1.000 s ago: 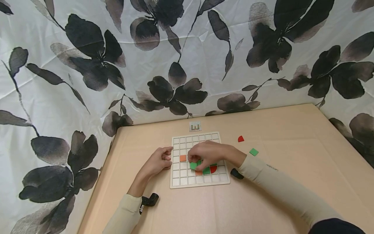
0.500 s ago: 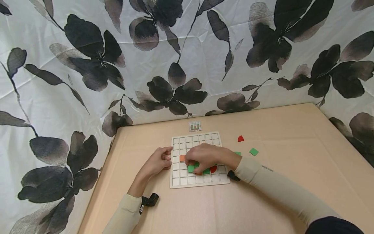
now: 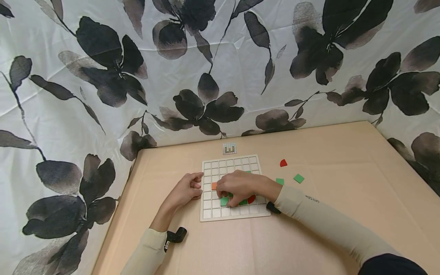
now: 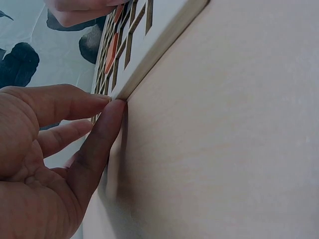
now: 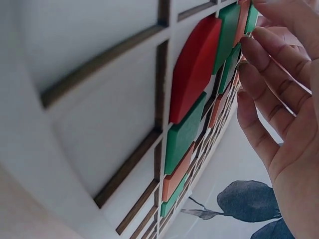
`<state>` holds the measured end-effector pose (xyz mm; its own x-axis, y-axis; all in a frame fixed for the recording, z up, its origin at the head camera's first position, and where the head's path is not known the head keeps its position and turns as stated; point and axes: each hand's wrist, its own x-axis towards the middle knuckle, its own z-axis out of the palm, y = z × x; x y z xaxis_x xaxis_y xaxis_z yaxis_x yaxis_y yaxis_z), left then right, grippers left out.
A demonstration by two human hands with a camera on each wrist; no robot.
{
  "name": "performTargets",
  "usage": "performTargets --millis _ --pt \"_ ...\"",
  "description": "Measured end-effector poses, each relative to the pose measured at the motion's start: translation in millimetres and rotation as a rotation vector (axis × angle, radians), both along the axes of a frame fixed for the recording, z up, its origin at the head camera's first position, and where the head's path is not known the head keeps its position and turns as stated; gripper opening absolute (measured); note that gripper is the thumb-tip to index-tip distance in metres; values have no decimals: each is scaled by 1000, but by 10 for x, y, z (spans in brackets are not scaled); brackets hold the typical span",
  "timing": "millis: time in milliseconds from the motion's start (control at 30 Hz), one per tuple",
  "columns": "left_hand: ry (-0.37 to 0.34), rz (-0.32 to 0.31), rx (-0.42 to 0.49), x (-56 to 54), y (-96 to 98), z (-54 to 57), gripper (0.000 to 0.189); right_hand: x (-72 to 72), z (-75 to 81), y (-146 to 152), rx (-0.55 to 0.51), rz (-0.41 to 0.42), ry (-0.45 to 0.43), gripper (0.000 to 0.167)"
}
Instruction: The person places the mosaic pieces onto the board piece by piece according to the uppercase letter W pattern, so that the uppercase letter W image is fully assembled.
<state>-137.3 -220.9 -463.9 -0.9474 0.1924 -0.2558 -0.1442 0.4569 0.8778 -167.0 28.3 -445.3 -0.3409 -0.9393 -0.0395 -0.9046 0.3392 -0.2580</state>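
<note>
A white gridded board (image 3: 211,217) holds several coloured tiles. My left hand (image 3: 185,189) pinches its left edge, thumb and index tips meeting there in the left wrist view. Over the lower middle of the grid, my right hand (image 3: 238,186) has thumb and index finger at a green square tile (image 3: 224,201), the other fingers loosely bent. An orange tile (image 3: 214,186) shows left of that hand, and a red rounded tile (image 3: 251,199) right of it. More green and orange tiles line the cells in the right wrist view, partly hidden from the head view by the hand.
Right of the board lie two loose green squares, one close to the sleeve (image 3: 280,181) and one farther out, plus a red rounded tile (image 3: 283,163). A small printed pattern card (image 3: 229,148) lies behind the board. Floral cloth (image 3: 206,76) hangs behind the table.
My right hand has shifted left and slightly toward me, bringing the green tile lower on the grid. A loose green square by the sleeve has come into sight. The left hand stays put.
</note>
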Motion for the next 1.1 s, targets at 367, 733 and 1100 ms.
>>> performTargets --millis 367,733,1100 --pt "10 -11 -6 2 2 7 68 14 26 -6 13 22 35 18" --pt "23 -21 -17 0 -9 -8 69 -15 29 70 -36 -11 -25 20" --pt "18 -20 -7 11 0 7 70 -108 80 352 -82 -102 -99 19"
